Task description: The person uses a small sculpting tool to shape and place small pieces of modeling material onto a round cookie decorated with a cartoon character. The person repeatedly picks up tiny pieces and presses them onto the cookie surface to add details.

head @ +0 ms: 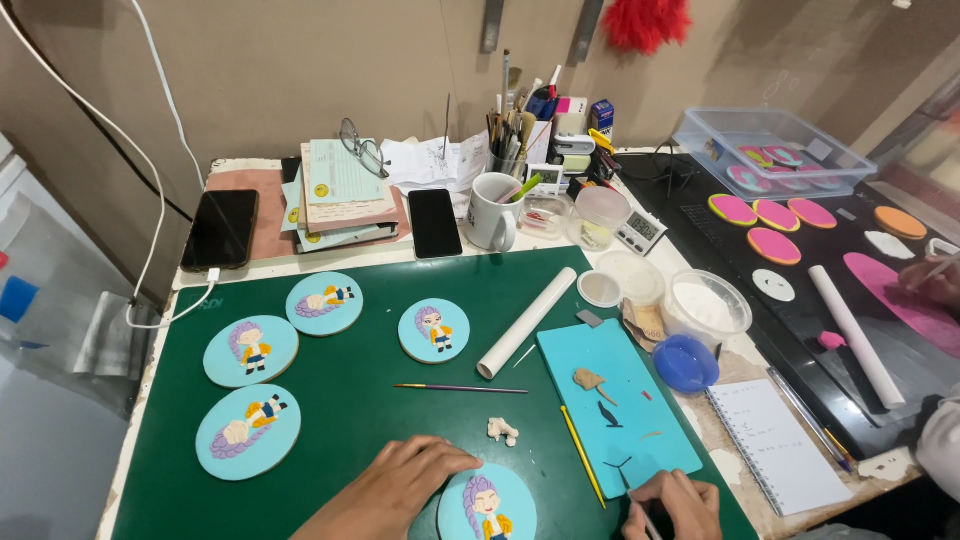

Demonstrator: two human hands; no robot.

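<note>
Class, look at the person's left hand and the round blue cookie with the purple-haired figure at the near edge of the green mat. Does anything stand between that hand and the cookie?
Nothing visible does. The left hand rests flat on the green mat, its fingertips right at the round blue cookie, on its upper left rim.

My left hand (pixel 400 480) is bare. It has no glove, no ring and no watch that I can see. My left arm is bare too, with no sleeve on the part that shows. My fingers are long and smooth, and the nails look short and plain. My right hand (pixel 672 500) is bare as well, with no glove and no ring. Only the top of it shows at the bottom edge, so I cannot see that wrist or any sleeve there.
</note>
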